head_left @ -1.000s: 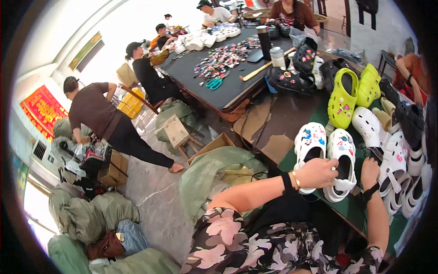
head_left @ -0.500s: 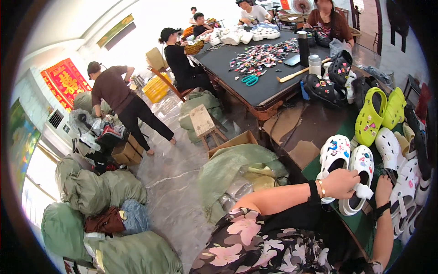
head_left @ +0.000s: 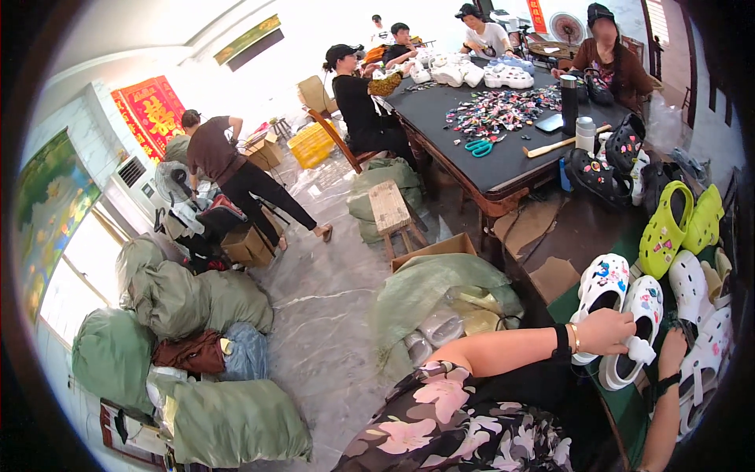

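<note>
White rounded clogs (head_left: 602,277), dotted with multicoloured charms (head_left: 604,268).

Bright glare patches the floor (head_left: 314,267) beneath strong fisheye edge distortion.

Just inside the left edge of the big dark-topped table (head_left: 497,175), a pair of teal-handled scissors (head_left: 481,147) lies flat. Toward the near edge rests a wooden-handled hammer (head_left: 562,145), a pale jar (head_left: 584,135) just beside its handle and a tall black flask (head_left: 569,105) standing behind. Next to the flask there's a flat pale slab (head_left: 550,123) (a phone, I'd say). Off the left edge, on the floor, stand a wooden stool (head_left: 389,208) and a yellow crate (head_left: 309,145); past the far edge, a round fan (head_left: 568,28).
</note>
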The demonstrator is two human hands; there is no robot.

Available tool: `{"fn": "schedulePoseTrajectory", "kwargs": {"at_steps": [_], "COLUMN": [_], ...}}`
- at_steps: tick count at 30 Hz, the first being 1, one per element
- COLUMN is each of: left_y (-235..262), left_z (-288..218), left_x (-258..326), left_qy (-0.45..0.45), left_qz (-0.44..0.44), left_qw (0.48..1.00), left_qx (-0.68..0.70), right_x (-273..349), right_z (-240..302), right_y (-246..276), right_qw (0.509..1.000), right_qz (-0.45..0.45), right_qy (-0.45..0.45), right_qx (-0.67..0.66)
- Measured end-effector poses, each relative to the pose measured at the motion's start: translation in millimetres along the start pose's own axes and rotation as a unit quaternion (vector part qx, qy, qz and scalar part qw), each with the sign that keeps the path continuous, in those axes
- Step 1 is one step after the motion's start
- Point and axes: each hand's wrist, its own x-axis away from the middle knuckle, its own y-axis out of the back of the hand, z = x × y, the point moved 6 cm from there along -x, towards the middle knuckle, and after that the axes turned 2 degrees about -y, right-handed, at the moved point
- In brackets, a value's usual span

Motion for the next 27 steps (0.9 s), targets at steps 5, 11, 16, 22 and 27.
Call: {"fn": "schedulePoseTrajectory", "kwargs": {"at_steps": [5,11,16,22,27], "left_y": [-0.9,-1.7,-3.1,-1.7,-1.0], "left_z": [0.0,0.5,0.8,-0.9,1.5], "left_x": [1.2,2.0,1.9,1.2,0.7], "left_qy": [-0.004,0.004,0.006,0.004,0.016], "left_qz": [-0.009,-0.007,-0.009,-0.011,0.002], "left_qw": [1.0,1.0,1.0,1.0,1.0], "left_qx": [-0.001,0.003,0.007,0.008,0.003], "right_x": [-1.1,2.7,17.7,55.9,80.9], "right_z": [-4.0,6.3,17.7,42.3,51.3], "right_y": [-4.0,10.1,29.3,76.4,120.8], "right_qw": [0.999,0.996,0.984,0.811,0.808], "right_qz": [-0.013,-0.052,0.01,0.065,-0.04], "right_qy": [-0.028,0.04,0.028,0.038,0.083], "right_qx": [0.018,-0.054,-0.178,-0.58,-0.581]}}
